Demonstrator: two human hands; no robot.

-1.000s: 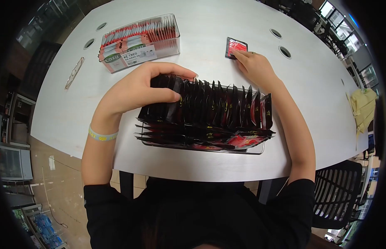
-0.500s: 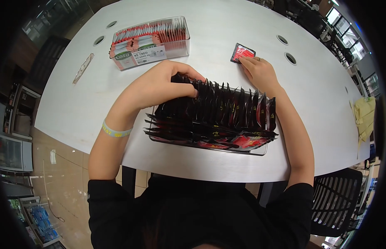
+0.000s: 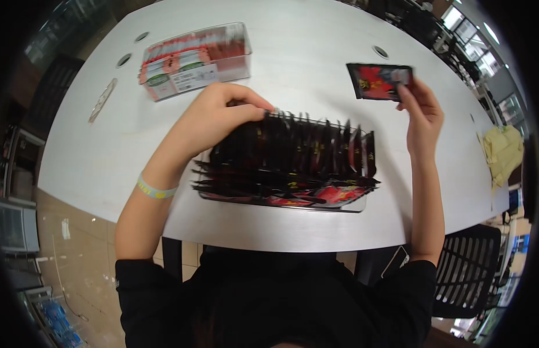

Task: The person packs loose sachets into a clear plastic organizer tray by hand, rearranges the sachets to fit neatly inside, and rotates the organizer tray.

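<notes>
Between the thumb and fingers of my right hand (image 3: 423,119) is a black and red sachet (image 3: 377,82), raised above the table to the right of the box. My left hand (image 3: 223,116) is closed over the back left edge of a clear plastic box (image 3: 362,207), its thumb by the tops of the packets; the exact contact there is partly hidden. Black sachets (image 3: 304,148) stand upright in a tight row inside this box. More of them lie in layers along its near side, some showing red fronts.
Farther left stands another clear box (image 3: 234,69) packed with red and white packets. A thin clear strip (image 3: 103,100) lies left of it on the white table (image 3: 304,52). A yellow bag (image 3: 501,153) is at the right edge, with a black chair (image 3: 469,272) below.
My right hand has lifted the black and red sachet off the table and moved right with it. The left thumb has shifted up from among the sachets toward the box's back edge.
</notes>
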